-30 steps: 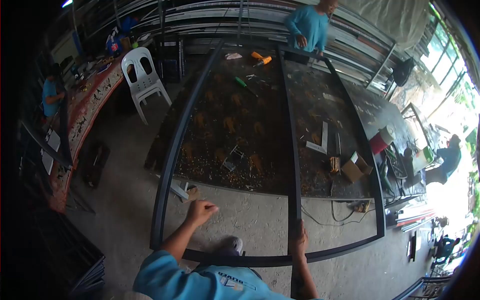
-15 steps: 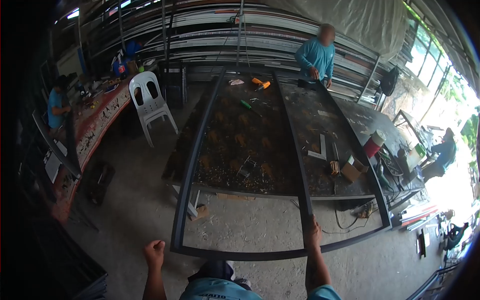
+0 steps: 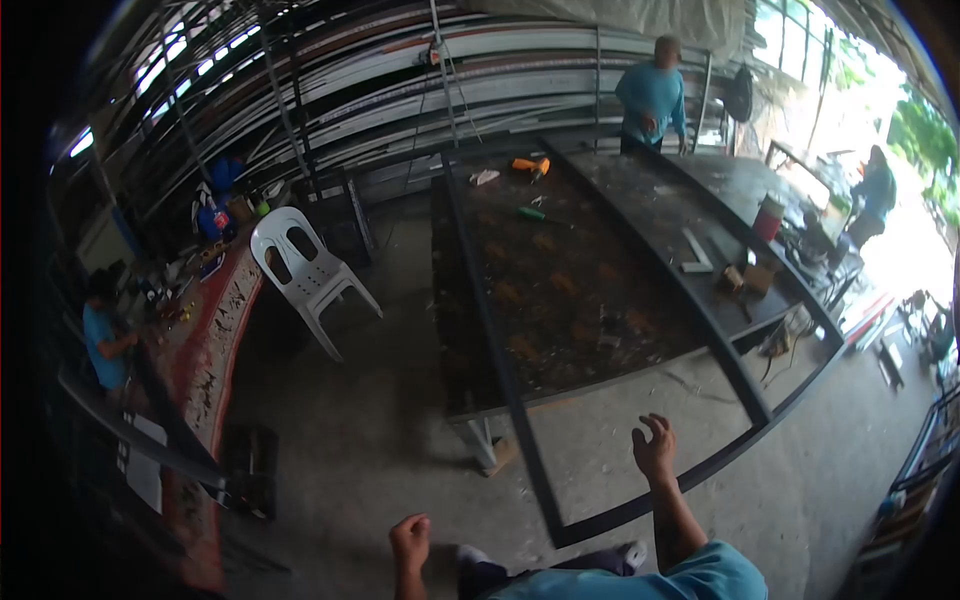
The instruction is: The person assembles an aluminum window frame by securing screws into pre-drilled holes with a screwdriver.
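A long black metal frame (image 3: 500,372) lies over the worktable (image 3: 580,290), and its near end juts out past the table's edge above the floor. My right hand (image 3: 655,448) hovers open above that near end, fingers spread, apart from the frame's bars. My left hand (image 3: 410,541) is closed in a fist at the bottom, left of the frame's near corner, with nothing in it. A person in a blue shirt (image 3: 655,95) stands at the frame's far end.
A white plastic chair (image 3: 305,270) stands left of the table. An orange drill (image 3: 527,165), a green screwdriver (image 3: 531,213), a square and boxes lie on the table. A person (image 3: 100,335) sits at a left bench; another (image 3: 875,190) stands at right.
My right hand has let go of the frame's middle bar and now hovers open. My view has swung left, so the frame and table sit further right.
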{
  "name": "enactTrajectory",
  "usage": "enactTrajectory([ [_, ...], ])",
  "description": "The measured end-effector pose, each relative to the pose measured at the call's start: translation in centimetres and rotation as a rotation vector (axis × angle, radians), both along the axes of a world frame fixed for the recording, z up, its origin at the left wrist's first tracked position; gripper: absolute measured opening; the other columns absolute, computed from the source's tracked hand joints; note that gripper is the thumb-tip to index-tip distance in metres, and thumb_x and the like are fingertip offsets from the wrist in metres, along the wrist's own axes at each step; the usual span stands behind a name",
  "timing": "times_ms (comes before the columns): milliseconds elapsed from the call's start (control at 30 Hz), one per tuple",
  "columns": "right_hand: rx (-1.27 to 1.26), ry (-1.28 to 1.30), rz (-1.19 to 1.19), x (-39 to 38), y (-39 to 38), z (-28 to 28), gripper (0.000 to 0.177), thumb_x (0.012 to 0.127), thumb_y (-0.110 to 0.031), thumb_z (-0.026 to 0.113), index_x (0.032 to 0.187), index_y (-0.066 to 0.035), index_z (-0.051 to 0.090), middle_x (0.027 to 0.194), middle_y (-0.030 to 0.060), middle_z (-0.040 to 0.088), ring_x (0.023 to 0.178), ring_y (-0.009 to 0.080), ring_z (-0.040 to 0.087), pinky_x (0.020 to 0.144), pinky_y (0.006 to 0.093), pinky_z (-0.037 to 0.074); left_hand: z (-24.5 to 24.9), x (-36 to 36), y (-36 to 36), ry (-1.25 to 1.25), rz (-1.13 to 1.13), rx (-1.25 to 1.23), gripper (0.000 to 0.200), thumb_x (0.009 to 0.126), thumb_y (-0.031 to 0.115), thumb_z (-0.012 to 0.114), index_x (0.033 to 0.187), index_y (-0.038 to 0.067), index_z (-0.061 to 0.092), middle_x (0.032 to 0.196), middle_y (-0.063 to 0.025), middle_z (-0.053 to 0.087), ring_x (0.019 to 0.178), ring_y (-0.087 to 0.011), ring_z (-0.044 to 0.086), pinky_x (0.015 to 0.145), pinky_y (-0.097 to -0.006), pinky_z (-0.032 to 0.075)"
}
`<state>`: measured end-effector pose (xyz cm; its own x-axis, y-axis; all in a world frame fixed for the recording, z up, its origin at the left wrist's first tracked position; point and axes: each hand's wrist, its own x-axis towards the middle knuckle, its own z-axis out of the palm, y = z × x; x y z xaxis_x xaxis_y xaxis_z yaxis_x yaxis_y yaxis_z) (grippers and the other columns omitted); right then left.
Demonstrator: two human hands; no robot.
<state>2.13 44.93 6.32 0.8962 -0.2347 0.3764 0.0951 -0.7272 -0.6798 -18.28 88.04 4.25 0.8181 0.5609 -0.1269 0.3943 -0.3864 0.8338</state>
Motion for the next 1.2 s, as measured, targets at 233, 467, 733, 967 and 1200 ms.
enactTrajectory([
  [233, 0.015, 0.031, 0.049, -0.4, 13.5, 6.3, 0.024, 0.074, -0.01, 0.069, 0.098, -0.008, 0.067, 0.113, 0.0163, 0.06, 0.106, 0.0356, 0.057, 0.092, 0.0407, 0.046, 3.5, 2.5, 11.6, 0.111, -0.225, -0.163, 0.017, 0.086, 0.012, 0.064, 0.092, -0.003, 0.067, 0.074, -0.0101, 0.068, 0.068, -0.0157, 0.065, 0.066, -0.0289, 0.051],
  [467, 0.035, 0.075, -0.088, 2.9, 17.1, 9.7, 0.022, 0.075, -0.007, 0.067, 0.096, -0.004, 0.067, 0.094, 0.0139, 0.067, 0.084, 0.0283, 0.066, 0.074, 0.0354, 0.052, 6.3, 15.1, 15.8, 0.171, -0.45, -0.006, 0.025, 0.081, 0.022, 0.072, 0.092, 0.0, 0.068, 0.085, -0.0113, 0.07, 0.078, -0.0188, 0.067, 0.071, -0.0306, 0.051],
  [733, 0.121, 0.006, 0.012, 13.8, 23.0, 9.6, 0.022, 0.074, 0.0, 0.064, 0.095, -0.003, 0.067, 0.089, 0.0139, 0.067, 0.079, 0.0272, 0.067, 0.067, 0.0336, 0.052, 5.3, 28.9, 19.4, 0.056, -0.463, -0.033, 0.025, 0.082, 0.024, 0.071, 0.091, 0.001, 0.068, 0.076, -0.0068, 0.068, 0.07, -0.013, 0.063, 0.066, -0.0279, 0.049],
  [967, 0.17, 0.074, 0.106, 24.2, 28.4, 9.9, 0.02, 0.073, 0.0, 0.064, 0.093, -0.002, 0.067, 0.089, 0.0144, 0.067, 0.081, 0.0295, 0.067, 0.071, 0.034, 0.053, 0.1, 47.4, 22.0, -0.009, -0.58, -0.108, 0.021, 0.083, 0.021, 0.068, 0.088, 0.0, 0.068, 0.075, -0.008, 0.067, 0.07, -0.0128, 0.062, 0.065, -0.0283, 0.049],
  [1200, 0.156, 0.208, -0.077, 38.6, 36.0, 5.0, 0.023, 0.073, -0.003, 0.067, 0.096, -0.004, 0.066, 0.091, 0.0145, 0.067, 0.088, 0.0325, 0.065, 0.077, 0.038, 0.052, -2.1, 77.7, 18.1, -0.41, -0.679, -0.183, 0.022, 0.086, 0.023, 0.067, 0.085, 0.002, 0.061, 0.071, -0.0043, 0.062, 0.064, -0.0114, 0.055, 0.061, -0.0269, 0.046],
])
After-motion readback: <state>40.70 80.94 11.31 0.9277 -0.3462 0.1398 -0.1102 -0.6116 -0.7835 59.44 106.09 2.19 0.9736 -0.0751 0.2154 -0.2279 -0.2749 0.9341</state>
